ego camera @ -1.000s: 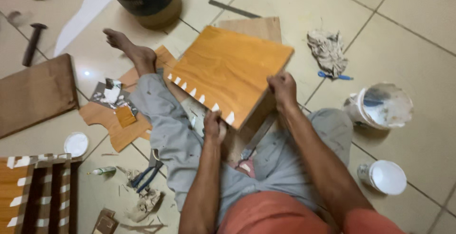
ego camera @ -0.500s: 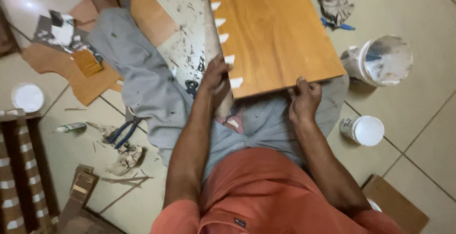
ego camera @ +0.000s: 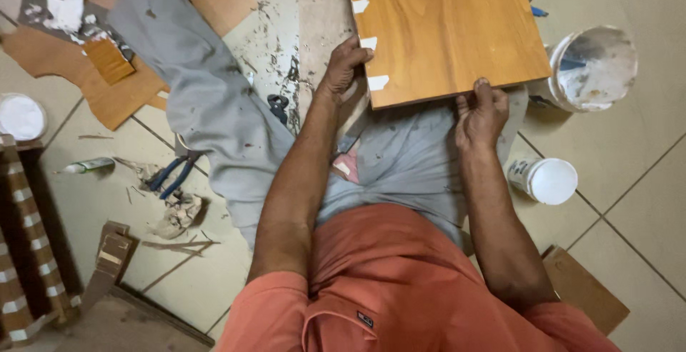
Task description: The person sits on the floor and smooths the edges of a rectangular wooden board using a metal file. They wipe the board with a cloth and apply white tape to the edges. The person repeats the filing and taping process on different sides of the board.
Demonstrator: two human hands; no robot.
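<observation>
A person in an orange shirt and grey trousers is being seen from above, sitting on a tiled floor (ego camera: 643,202). A flat orange-brown wooden panel (ego camera: 446,27) is being held over the lap, tilted slightly, with its far end running out of the top of the view. Small strips of pale tape (ego camera: 368,42) are being shown along its left edge.

The left hand (ego camera: 343,66) is being curled around the panel's left edge near the lower corner, fingers closed on the wood beside the tape strips. The right hand (ego camera: 480,112) is being closed on the panel's near edge close to the right corner, thumb on top and fingers hidden underneath.

A worn, paint-spattered board (ego camera: 318,23) is being partly covered by the panel, lying under it between the legs. To the right of the panel, a white bucket (ego camera: 593,66) smeared with pale residue is sitting on the floor, and a small white-lidded tub (ego camera: 547,179) is resting near the right forearm. On the left, blue-handled pliers (ego camera: 171,173) are lying beside the grey trouser leg, with a small tube (ego camera: 87,166) and wood scraps near them. Pieces of brown veneer (ego camera: 114,95) are being spread across the floor at upper left, and a white lid (ego camera: 20,116) is lying at the left edge.
</observation>
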